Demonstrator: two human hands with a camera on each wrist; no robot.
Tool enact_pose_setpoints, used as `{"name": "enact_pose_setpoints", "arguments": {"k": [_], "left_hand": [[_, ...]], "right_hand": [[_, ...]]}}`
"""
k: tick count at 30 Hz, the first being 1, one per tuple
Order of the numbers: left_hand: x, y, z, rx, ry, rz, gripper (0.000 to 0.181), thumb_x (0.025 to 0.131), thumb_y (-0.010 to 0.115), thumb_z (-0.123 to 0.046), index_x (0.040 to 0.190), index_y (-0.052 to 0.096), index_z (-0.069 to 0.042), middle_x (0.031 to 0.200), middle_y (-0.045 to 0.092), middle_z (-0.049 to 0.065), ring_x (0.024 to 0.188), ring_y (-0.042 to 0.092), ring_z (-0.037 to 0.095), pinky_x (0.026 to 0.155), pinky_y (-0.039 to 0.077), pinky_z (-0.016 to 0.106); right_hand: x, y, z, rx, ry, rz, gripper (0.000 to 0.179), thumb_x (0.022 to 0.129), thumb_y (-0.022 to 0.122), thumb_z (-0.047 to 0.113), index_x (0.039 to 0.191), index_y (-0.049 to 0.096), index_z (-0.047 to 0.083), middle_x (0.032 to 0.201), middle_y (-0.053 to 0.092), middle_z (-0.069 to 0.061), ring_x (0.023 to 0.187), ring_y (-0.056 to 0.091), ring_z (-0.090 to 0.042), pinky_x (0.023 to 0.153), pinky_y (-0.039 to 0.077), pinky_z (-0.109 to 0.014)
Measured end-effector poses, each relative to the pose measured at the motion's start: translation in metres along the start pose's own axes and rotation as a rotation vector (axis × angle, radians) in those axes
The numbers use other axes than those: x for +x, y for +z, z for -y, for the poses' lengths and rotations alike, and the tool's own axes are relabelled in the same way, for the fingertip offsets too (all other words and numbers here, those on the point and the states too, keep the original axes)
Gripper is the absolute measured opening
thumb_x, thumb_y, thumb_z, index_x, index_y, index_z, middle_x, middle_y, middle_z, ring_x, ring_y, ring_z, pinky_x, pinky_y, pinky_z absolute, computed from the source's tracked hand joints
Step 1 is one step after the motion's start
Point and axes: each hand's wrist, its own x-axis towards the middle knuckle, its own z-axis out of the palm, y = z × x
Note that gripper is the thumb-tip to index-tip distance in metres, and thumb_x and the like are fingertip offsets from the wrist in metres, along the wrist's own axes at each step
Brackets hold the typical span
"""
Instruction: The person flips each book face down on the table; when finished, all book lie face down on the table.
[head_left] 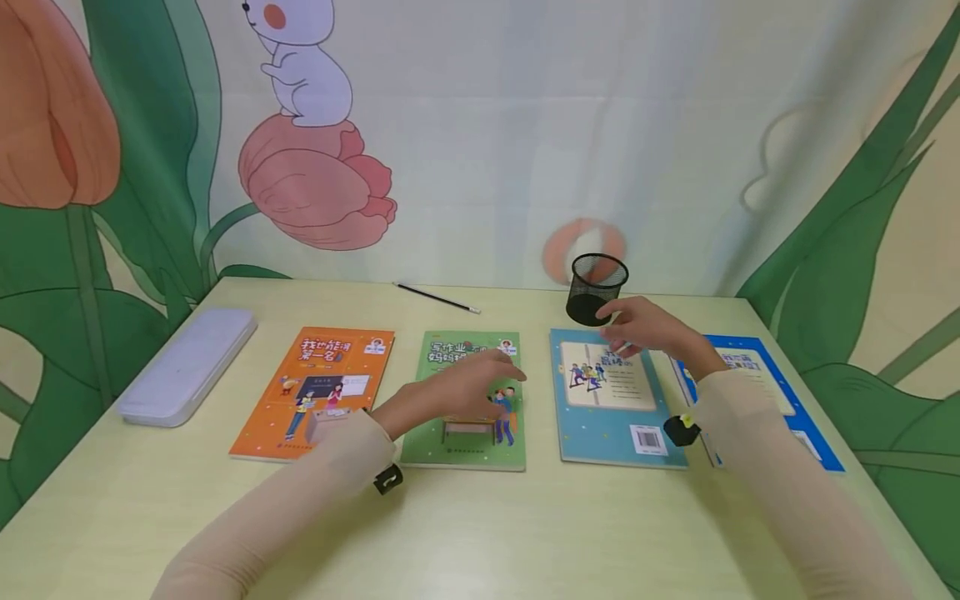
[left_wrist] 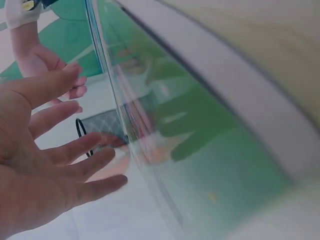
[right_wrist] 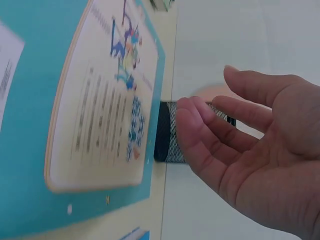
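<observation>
My left hand (head_left: 472,387) hovers over the green book (head_left: 465,454), its fingers spread loosely and holding nothing. In the left wrist view the left hand (left_wrist: 55,150) shows its fingers apart beside the green cover. My right hand (head_left: 641,325) is above the top edge of the light blue book (head_left: 611,437), near the black mesh pen holder (head_left: 592,304). Its fingers are loosely bent with nothing between them, as the right wrist view of the right hand (right_wrist: 250,145) also shows. Part of the green book's cover is hidden by the left hand.
An orange book (head_left: 322,383) lies left of the green one, and a dark blue book (head_left: 813,417) lies at the right, partly under the right forearm. A white pencil case (head_left: 187,367) is at the far left. A black pencil (head_left: 435,297) lies near the back edge.
</observation>
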Motion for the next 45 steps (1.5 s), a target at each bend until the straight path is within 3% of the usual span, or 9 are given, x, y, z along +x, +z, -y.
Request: {"name": "enact_pose_setpoints", "arguments": {"k": [6,12,16,20,24,29,34,45], "left_hand": [[-0.026,-0.003,0.014,-0.024,-0.071,0.063,0.061,0.082,0.084,-0.022,0.138,0.061,-0.016,0.158,0.039,0.017,0.147,0.035,0.037,0.115,0.038,0.053],[-0.041,-0.002,0.018,0.059,-0.108,0.156,0.075,0.076,0.088,-0.032,0.142,0.056,-0.021,0.161,0.034,0.015,0.148,0.031,0.038,0.117,0.035,0.054],[-0.048,-0.002,0.019,0.086,-0.123,0.209,0.084,0.071,0.09,-0.038,0.145,0.053,-0.026,0.164,0.027,0.013,0.152,0.024,0.035,0.119,0.031,0.055],[-0.053,-0.001,0.021,0.071,-0.144,0.239,0.09,0.068,0.091,-0.043,0.147,0.05,-0.033,0.167,0.021,0.009,0.155,0.015,0.034,0.117,0.026,0.064],[-0.056,0.002,0.022,0.05,-0.17,0.246,0.092,0.067,0.092,-0.042,0.147,0.048,-0.037,0.168,0.018,0.006,0.156,0.011,0.034,0.114,0.021,0.073],[-0.057,0.004,0.022,0.036,-0.17,0.238,0.092,0.068,0.092,-0.039,0.148,0.047,-0.037,0.168,0.019,0.005,0.156,0.01,0.035,0.112,0.02,0.076],[-0.059,0.003,0.019,0.037,-0.174,0.233,0.092,0.069,0.092,-0.037,0.149,0.046,-0.036,0.168,0.018,0.005,0.156,0.01,0.034,0.112,0.02,0.076],[-0.059,0.004,0.018,0.035,-0.162,0.218,0.091,0.069,0.092,-0.035,0.148,0.048,-0.035,0.168,0.019,0.007,0.156,0.011,0.036,0.111,0.021,0.077]], "right_hand": [[0.012,0.018,0.015,0.028,-0.078,-0.016,0.048,0.101,0.058,0.017,0.144,0.046,-0.003,0.124,0.062,-0.029,0.105,0.067,-0.039,0.084,0.06,-0.039],[0.021,0.036,0.028,0.08,-0.167,-0.032,0.049,0.101,0.059,0.016,0.145,0.046,-0.001,0.131,0.06,-0.029,0.114,0.065,-0.041,0.088,0.059,-0.043],[0.028,0.048,0.036,0.087,-0.202,-0.025,0.051,0.101,0.059,0.017,0.147,0.043,0.001,0.136,0.057,-0.029,0.116,0.064,-0.041,0.091,0.058,-0.045],[0.034,0.06,0.042,0.083,-0.202,-0.006,0.056,0.101,0.06,0.017,0.15,0.039,0.001,0.139,0.056,-0.029,0.118,0.063,-0.041,0.093,0.056,-0.047],[0.041,0.073,0.047,0.117,-0.198,0.029,0.06,0.1,0.059,0.013,0.153,0.032,0.0,0.144,0.051,-0.03,0.124,0.06,-0.043,0.096,0.055,-0.048],[0.052,0.087,0.05,0.141,-0.205,0.052,0.064,0.099,0.06,0.009,0.154,0.028,-0.002,0.148,0.043,-0.034,0.133,0.05,-0.045,0.097,0.055,-0.048],[0.058,0.096,0.054,0.065,-0.195,0.02,0.067,0.098,0.062,0.013,0.155,0.029,0.003,0.15,0.043,-0.031,0.133,0.051,-0.042,0.096,0.055,-0.045],[0.06,0.104,0.068,-0.164,-0.193,-0.01,0.068,0.097,0.066,0.022,0.154,0.034,0.006,0.147,0.049,-0.028,0.131,0.053,-0.041,0.102,0.049,-0.052]]}}
